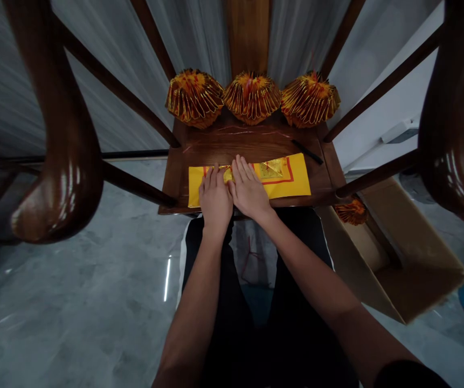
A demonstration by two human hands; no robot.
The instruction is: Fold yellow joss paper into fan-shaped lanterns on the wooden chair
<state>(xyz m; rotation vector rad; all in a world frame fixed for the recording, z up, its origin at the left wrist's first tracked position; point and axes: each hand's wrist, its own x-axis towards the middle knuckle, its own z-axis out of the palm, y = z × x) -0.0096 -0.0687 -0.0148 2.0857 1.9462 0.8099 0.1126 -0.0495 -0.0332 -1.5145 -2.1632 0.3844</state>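
Observation:
A yellow paper sheet [292,180] with a red border and gold foil patches lies near the front of a wooden chair seat [251,141]. My left hand [216,195] rests flat on the paper's left half, fingers stretched away from me. Beside it, my right hand [250,187] presses flat on the middle of the sheet, its thumb close to the left hand. Neither hand grips anything. Both cover part of the foil, so what is under the palms is hidden.
Three pleated gold-and-red paper ornaments [251,98] line the back of the seat. A thin black stick [307,151] lies at right, near pinkish strings. Curved armrests [64,178] flank both sides. A cardboard box [417,242] stands on the floor at right, with another pleated ornament [352,210] at its edge.

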